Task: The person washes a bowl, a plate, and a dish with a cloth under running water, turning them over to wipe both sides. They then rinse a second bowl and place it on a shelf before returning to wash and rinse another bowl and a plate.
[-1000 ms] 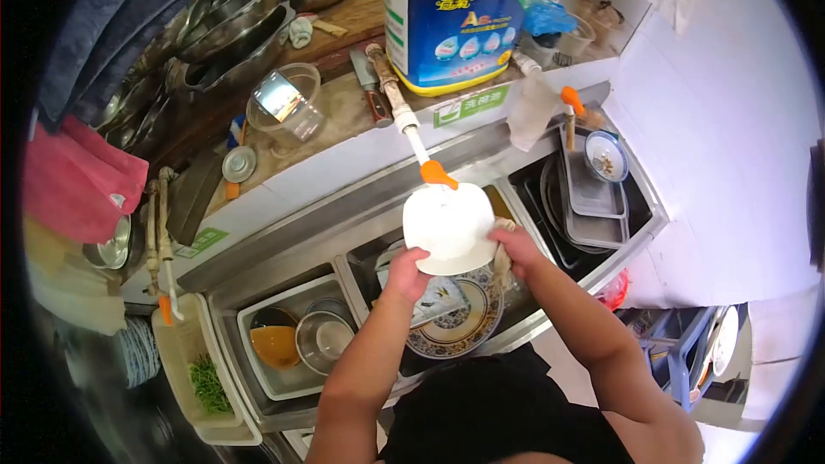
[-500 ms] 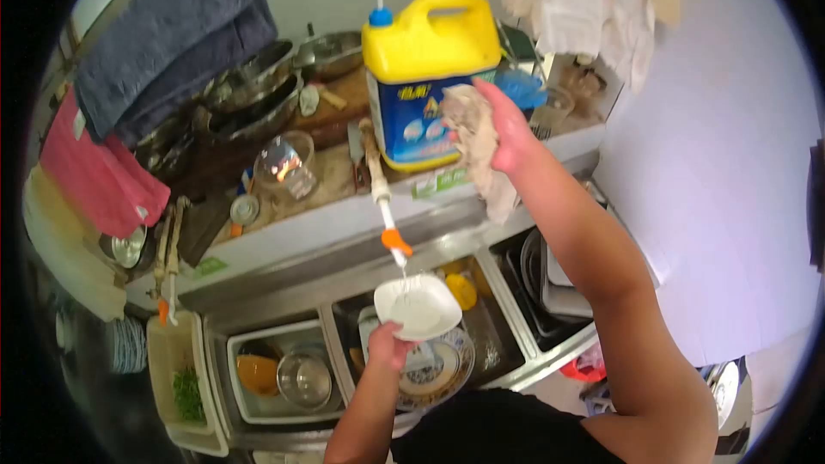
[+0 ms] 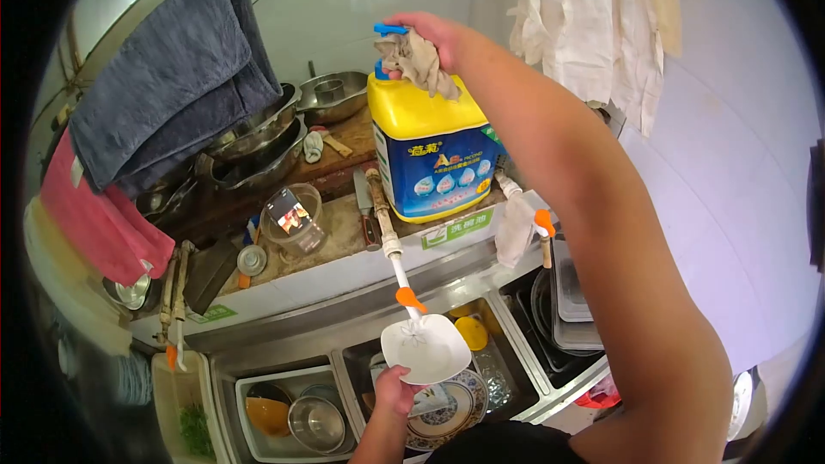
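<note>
My left hand (image 3: 397, 391) grips the near rim of a white square bowl (image 3: 438, 351), thumb on the inside. The bowl is held under a white tap with an orange handle (image 3: 409, 299), and water runs into it. My right hand (image 3: 436, 39) is closed around a crumpled beige cloth (image 3: 414, 64) at the blue pump top (image 3: 389, 29) of a big yellow detergent jug (image 3: 434, 155). The fingers are partly hidden by the cloth. Below the bowl, a patterned plate (image 3: 460, 408) lies in the middle sink basin.
On the ledge stand a knife (image 3: 368, 215), a clear tub (image 3: 309, 228) with a phone and metal pans (image 3: 335, 99). A grey towel (image 3: 172, 77) hangs at left. Left basin holds a tub with a metal bowl (image 3: 316, 424); the right basin has dark pans (image 3: 540, 314).
My right hand has moved up and left with the cloth, from beside the jug to its pump. The bowl stays under the tap in my left hand. The view has shifted slightly.
</note>
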### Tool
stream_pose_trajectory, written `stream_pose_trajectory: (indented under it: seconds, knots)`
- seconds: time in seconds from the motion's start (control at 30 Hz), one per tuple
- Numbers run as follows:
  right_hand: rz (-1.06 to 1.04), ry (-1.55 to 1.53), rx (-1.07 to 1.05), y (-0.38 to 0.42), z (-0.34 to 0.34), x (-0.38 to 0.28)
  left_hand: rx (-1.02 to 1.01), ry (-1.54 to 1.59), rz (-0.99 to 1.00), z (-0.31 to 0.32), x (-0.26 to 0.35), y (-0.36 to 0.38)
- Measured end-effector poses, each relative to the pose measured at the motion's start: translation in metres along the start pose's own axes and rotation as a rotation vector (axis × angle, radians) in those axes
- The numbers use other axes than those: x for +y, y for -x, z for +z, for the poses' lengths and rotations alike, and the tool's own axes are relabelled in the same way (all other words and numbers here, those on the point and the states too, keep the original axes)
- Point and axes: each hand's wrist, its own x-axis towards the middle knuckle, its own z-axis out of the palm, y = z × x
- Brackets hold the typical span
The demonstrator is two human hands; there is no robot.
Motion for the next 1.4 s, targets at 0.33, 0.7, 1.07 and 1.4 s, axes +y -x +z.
stream_pose_trajectory:
  seconds: [0.33,0.7,1.07,1.4]
  knots:
    - [0.0,-0.065,-0.018,-0.009,-0.003,0.002,-0.075,-0.021,-0.057,0.014,-0.004,-0.013]
    - [-0.035,-0.087,-0.128,0.035,-0.013,0.021,-0.066,0.012,-0.056,0.001,-0.009,0.003]
    - [0.162,-1.121,-0.052,0.23,-0.03,0.397,-0.019,0.065,-0.135,0.003,-0.026,-0.015]
    - [0.489,-0.721,0.522,0.214,0.062,0.465,-0.059,0.009,-0.134,0.015,-0.032,-0.015]
